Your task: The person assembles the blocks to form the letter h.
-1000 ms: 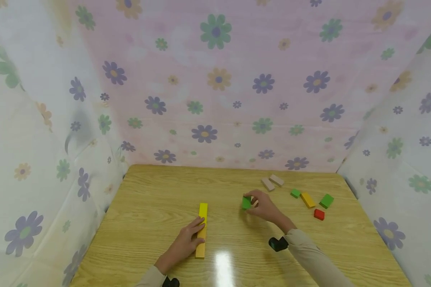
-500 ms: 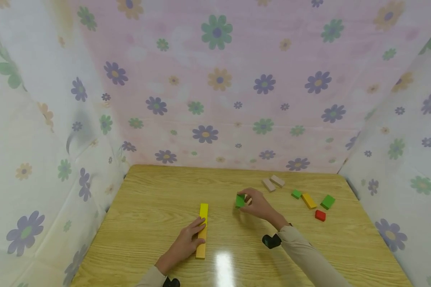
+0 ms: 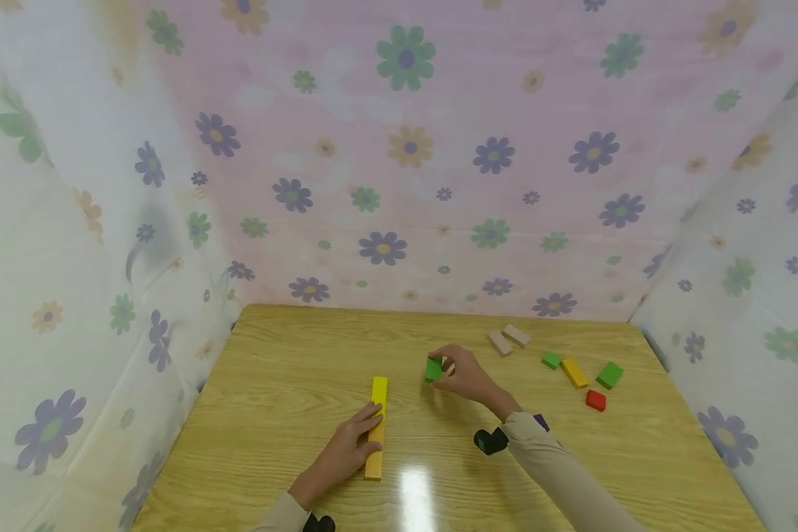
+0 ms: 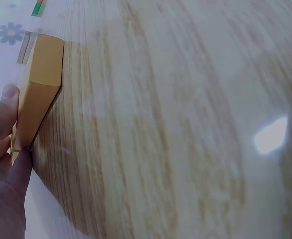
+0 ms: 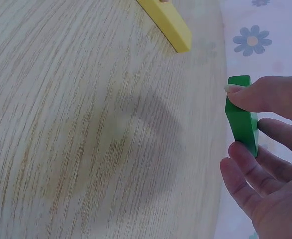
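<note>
In the head view my right hand holds a green block above the table. The right wrist view shows the thumb on one side of the green block and fingertips on the other. Two yellow blocks lie end to end as one strip on the table. My left hand rests across them, fingers near the seam and thumb on the nearer block. In the left wrist view, one fingertip touches the side of the nearer yellow block close to the tabletop.
Right of the hands lie a small green block, an orange-yellow block, a larger green block and a red block. Two plain wooden blocks sit farther back. Flowered cloth encloses the wooden table behind and at both sides.
My right hand has carried the green block leftward and slightly away from me, closer to the yellow strip. The left hand and the yellow blocks have stayed in place.
</note>
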A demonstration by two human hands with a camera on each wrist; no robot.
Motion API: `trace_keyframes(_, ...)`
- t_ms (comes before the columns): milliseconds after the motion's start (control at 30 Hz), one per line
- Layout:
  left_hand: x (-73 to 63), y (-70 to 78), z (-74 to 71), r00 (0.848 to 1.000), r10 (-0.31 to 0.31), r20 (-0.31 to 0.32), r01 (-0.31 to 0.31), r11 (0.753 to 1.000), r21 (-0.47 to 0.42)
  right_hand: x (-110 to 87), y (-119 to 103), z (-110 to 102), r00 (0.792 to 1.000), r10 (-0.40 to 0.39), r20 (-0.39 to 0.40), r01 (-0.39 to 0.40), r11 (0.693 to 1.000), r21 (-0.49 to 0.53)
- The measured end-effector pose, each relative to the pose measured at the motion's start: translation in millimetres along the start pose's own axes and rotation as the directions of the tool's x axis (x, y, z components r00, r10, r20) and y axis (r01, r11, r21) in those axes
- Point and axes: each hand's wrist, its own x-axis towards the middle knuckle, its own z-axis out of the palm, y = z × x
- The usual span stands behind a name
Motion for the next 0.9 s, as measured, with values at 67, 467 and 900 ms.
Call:
trace_keyframes(67,0.2,-0.4,0.1,1.0,0.002,0.002,-0.002,1.0,0.002,2.4,0.1,1.9,1.0,0.006,0.002,-0.006,1.0,0.011)
trace_keyframes(467,1.5,-1.5,-0.1,1.0,-0.019,0.002,0.019,1.0,0.008,17.1,-5.7,12.1,1.0,0.008,0.013,-0.009,1.0,0.013)
trace_keyframes(900,1.8,-2.0,-0.2,1.0,-0.018,-0.001,0.018,1.0,0.009,31.8,-7.7,24.2,1.0,0.006,0.011,-0.006,1.0,0.023)
